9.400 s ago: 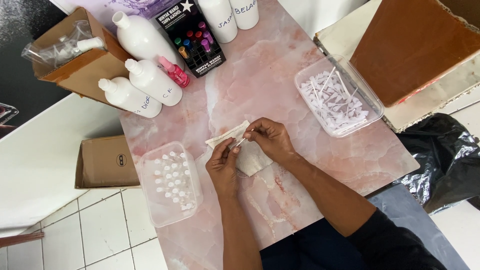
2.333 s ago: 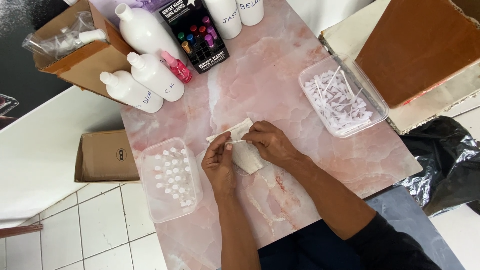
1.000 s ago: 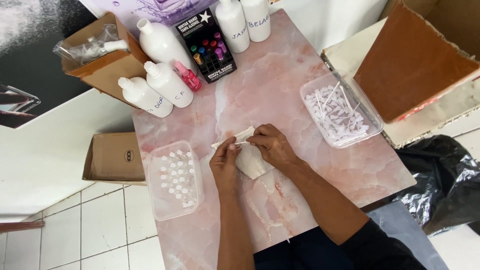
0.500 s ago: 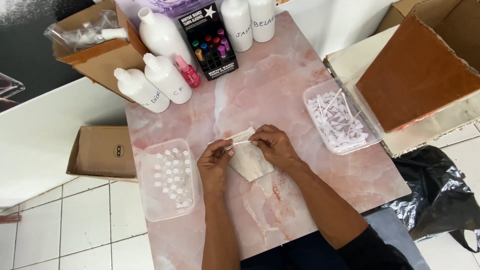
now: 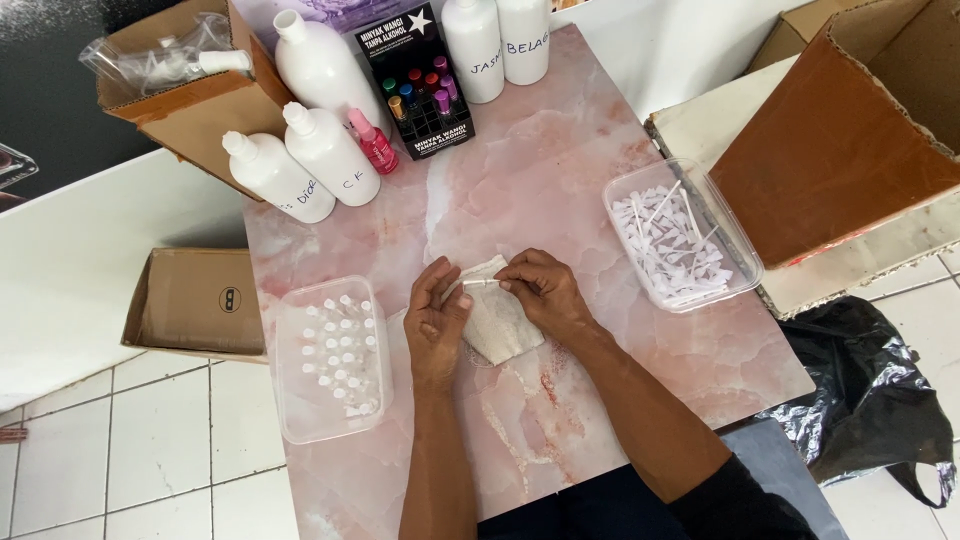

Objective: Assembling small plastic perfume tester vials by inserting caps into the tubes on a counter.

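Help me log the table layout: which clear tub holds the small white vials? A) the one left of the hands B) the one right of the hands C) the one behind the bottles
A: the tub by the left hand holds rows of vials; the right tub holds white sticks.

I see a pink marbled rectangular tabletop (image 5: 560, 180) carrying white plastic bottles (image 5: 325, 155), two clear plastic trays (image 5: 335, 358), a black display box (image 5: 420, 80) and, apparently, a white cloth (image 5: 500, 325).
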